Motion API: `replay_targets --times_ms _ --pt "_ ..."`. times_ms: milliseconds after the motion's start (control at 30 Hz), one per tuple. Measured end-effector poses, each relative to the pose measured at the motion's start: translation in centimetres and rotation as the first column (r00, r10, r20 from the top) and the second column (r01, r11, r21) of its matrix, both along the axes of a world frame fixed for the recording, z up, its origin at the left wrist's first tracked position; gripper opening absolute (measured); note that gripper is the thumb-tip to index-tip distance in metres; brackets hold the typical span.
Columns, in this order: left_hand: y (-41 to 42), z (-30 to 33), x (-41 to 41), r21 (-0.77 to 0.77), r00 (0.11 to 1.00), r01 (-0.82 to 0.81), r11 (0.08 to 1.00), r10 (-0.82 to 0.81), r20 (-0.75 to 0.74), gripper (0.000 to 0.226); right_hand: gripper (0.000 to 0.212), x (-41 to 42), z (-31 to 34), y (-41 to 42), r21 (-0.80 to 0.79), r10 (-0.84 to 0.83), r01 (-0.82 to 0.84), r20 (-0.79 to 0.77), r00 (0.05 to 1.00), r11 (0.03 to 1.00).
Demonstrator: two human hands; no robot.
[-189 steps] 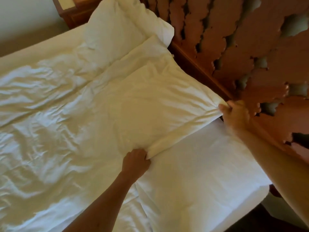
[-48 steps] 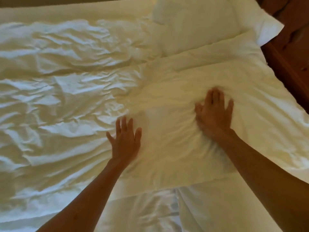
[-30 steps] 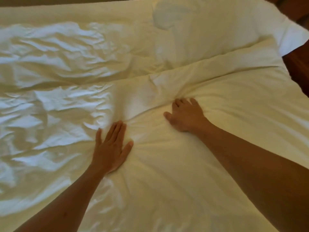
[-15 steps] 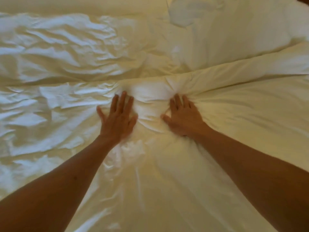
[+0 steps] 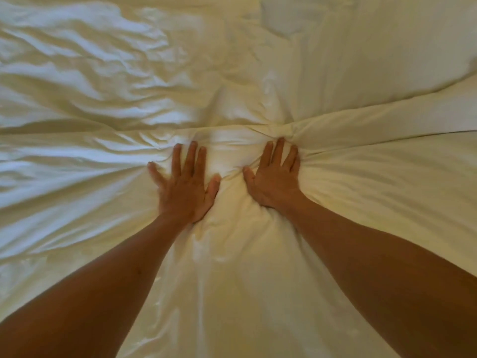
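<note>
The soft cream-white fabric pillow (image 5: 361,202) lies flat across the near part of the bed, with its hemmed far edge running through the middle of the view. We have both hands on it, side by side but not touching. Our left hand (image 5: 184,192) presses down with straight, spread fingers, and our right hand (image 5: 275,180) lies flat with its fingers closer together. Neither hand grasps anything.

We judge the laying-out done: the pillow sits just below a second plump white pillow (image 5: 374,47) at the far right. The smoothing looks only partway through, since creases fan out from under both palms and fabric bunches at our fingertips. To the left, the crumpled white bed sheet (image 5: 77,73) is heavily rumpled and seems to be the larger job left.
</note>
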State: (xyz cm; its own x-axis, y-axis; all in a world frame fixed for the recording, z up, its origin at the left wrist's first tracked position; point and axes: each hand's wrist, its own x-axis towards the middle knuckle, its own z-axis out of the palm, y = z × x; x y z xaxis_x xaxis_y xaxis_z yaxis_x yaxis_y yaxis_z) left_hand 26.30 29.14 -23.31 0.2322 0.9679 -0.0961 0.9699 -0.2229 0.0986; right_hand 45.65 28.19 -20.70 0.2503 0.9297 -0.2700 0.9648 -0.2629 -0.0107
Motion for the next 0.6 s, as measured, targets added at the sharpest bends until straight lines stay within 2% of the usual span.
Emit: replay_targets --times_ms 100,300,367,433,500,600 --pt "0.9 0.1 0.0 -0.080 1.000 -0.021 0.997 0.022 0.008 0.074 0.087 0.0 -0.8 1.4 -0.003 -0.007 0.007 -0.040 0.999 1.000" --pt "4.7 2.9 -0.6 -0.433 0.993 -0.031 0.901 0.079 0.093 0.070 0.084 0.7 0.2 3.3 -0.127 -0.031 0.014 -0.132 0.991 0.992" --pt "3.6 4.1 -1.1 -0.404 0.985 -0.024 0.914 0.092 0.150 0.065 0.079 0.2 1.9 2.3 -0.137 -0.066 0.045 -0.149 0.987 0.989" --pt "-0.9 4.1 -1.2 -0.325 0.982 -0.073 0.943 0.125 0.143 0.064 0.071 -2.1 3.0 -0.4 -0.075 -0.047 0.037 -0.130 0.990 0.996" --pt "-9.0 4.0 -1.1 -0.211 0.979 -0.097 0.973 0.131 0.153 0.063 0.066 -6.2 3.5 -5.8 0.033 0.059 -0.056 -0.076 0.995 0.998" --pt "-20.7 3.1 -5.4 -0.097 0.988 0.093 0.991 -0.080 0.128 0.061 0.063 -9.9 2.1 -17.9 0.102 0.332 -0.325 -0.064 0.941 0.940"
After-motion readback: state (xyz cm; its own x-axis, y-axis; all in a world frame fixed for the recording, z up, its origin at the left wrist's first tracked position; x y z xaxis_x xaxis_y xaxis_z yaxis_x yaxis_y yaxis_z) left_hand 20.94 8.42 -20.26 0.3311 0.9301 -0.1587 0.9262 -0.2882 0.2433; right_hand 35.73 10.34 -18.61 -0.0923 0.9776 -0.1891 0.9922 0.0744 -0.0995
